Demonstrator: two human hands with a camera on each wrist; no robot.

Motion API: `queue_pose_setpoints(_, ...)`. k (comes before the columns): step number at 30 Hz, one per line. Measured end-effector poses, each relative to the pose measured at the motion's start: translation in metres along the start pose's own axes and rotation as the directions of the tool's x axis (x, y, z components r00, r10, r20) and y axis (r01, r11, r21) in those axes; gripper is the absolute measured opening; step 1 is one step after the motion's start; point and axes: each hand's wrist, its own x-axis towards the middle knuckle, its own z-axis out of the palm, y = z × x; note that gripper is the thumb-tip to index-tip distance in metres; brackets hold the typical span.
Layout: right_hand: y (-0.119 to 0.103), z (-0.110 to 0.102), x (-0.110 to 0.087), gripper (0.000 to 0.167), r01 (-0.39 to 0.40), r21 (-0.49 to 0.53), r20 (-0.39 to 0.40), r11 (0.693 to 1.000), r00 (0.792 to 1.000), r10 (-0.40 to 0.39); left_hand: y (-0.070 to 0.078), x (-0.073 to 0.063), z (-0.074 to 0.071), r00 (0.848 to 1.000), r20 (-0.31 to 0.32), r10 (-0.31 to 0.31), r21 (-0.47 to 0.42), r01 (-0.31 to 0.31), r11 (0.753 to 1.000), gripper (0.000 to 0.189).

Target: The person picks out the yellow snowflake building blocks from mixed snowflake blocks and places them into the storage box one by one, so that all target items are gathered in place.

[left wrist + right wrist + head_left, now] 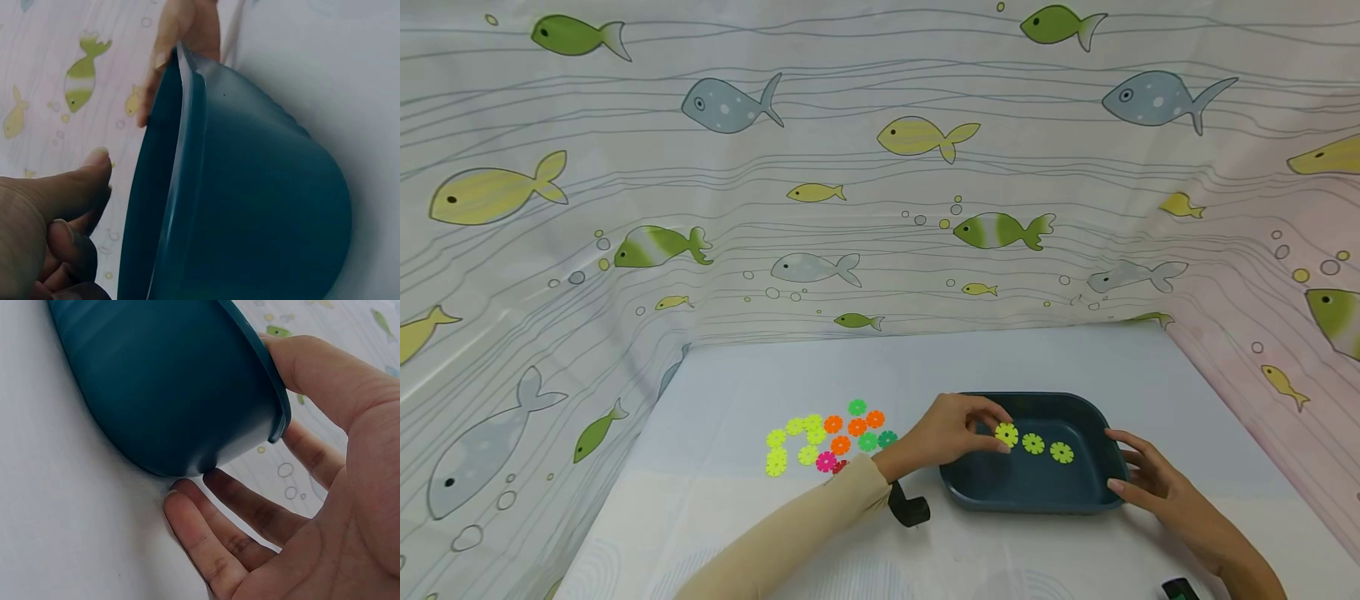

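Observation:
My left hand (953, 427) pinches a yellow snowflake disc (1007, 434) between thumb and fingers, over the left part of a dark teal tray (1000, 505). Inside the tray, a yellow-green snowflake disc (1033, 443) and another yellow disc (1062, 452) line up to the right of the held one. At the tray's right end, my right hand (1165, 483) grips the rim, thumb toward the near side. The right wrist view shows the thumb (312, 362) over the rim and other fingertips against the lower outer wall. In the left wrist view, the tray wall (262, 187) hides the tray's inside.
Left of the tray lies a loose group of snowflake discs: several yellow discs (776, 463), orange discs (857, 427), green discs (868, 442) and a pink disc (826, 462). The left forearm partly covers a red disc (839, 467). Fish-printed cloth (820, 225) walls the white table (760, 367).

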Motion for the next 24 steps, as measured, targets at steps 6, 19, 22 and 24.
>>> queue_pose_setpoints(6, 0.001, -0.001, 0.000, 0.074, 0.005, 0.003, 0.001, 1.000, 1.000, -0.005, 0.001, 0.006, 0.007, 0.999, 0.052, -0.006, 0.057, 0.003, 0.998, 0.033)
queue_pose_setpoints(19, -0.001, -0.001, 0.000, 0.074, 0.002, 0.002, 0.010, 1.000, 1.000, -0.002, 0.004, 0.013, 0.020, 0.992, 0.118, -0.045, 0.119, 0.031, 0.992, 0.034)
queue_pose_setpoints(22, 0.000, -0.001, 0.000, 0.074, -0.008, 0.000, 0.004, 1.000, 1.000, 0.008, 0.005, 0.015, 0.023, 0.991, 0.132, -0.030, 0.152, 0.010, 0.988, 0.034)
queue_pose_setpoints(24, 0.000, -0.001, 0.000, 0.075, -0.014, 0.000, 0.002, 1.000, 1.000, 0.014, 0.006, 0.016, 0.025, 0.989, 0.146, -0.016, 0.189, -0.012, 0.982, 0.034)
